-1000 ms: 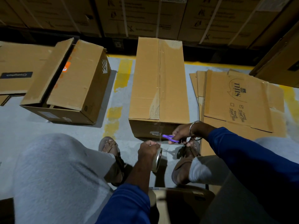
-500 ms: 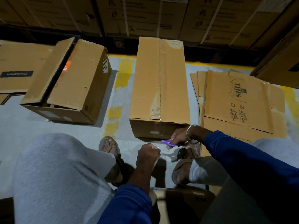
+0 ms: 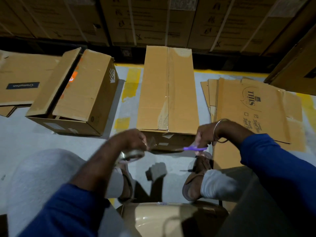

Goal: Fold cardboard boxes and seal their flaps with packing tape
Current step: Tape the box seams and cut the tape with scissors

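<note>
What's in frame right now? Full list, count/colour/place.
sealed box: 1, brown, centre floor, taped along its top seam
open box: 1, brown with an orange sticker, left of the sealed box, top flaps not closed
flat cardboard: a stack, brown, printed, right floor
flat sheet: 1, brown with a dark label, far left
stacked cartons: a row, brown, strapped, along the back
tape roll: 1, clear, in the left hand
scissors: 1, purple, in the right hand
chair: 1, tan, bottom centre
floor: grey with yellow paint marks
left hand: grips the tape roll, blurred
right hand: holds the scissors, bangle on the wrist
</note>
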